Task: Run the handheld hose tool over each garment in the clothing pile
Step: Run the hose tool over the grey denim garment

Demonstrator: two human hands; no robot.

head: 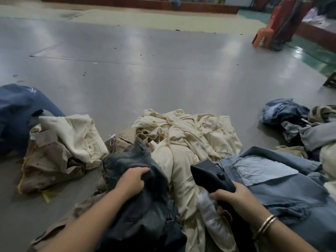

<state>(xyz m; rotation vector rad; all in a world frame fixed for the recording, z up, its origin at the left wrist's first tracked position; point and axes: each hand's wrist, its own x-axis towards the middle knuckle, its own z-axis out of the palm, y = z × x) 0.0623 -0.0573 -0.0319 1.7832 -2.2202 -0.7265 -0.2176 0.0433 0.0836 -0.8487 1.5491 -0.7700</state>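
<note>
Left hand: the left hand (133, 180) is curled into a bunch of the dark denim garment (145, 193), near centre, fingers buried in a fold near its upper edge.
Right hand: the right hand (231, 194) is wrapped around the handle of the black hose tool (211, 176), whose flat head points up and away, tilted toward the cream garments (187, 139).
Hose: a pale, glossy hose (211, 213) runs down from the handle toward the near edge; its end is out of view.
Pile: cream, tan and blue clothes lie heaped on the grey floor (145, 70); a light blue denim piece (272, 177) lies to the right, a tan and cream heap (60, 146) to the left.
Handling of the garment: denim likely heavyish, limp yet thicker than the cream cloth; it should drape and sag, so a bunched grip near an edge or waistband looks best for lifting and spreading it.
Handling of the tool: rigid, probably light; hold stays on the handle, and the trailing hose may drag or snag on folds.
Far: an orange chair (263, 35) stands far right.
</note>
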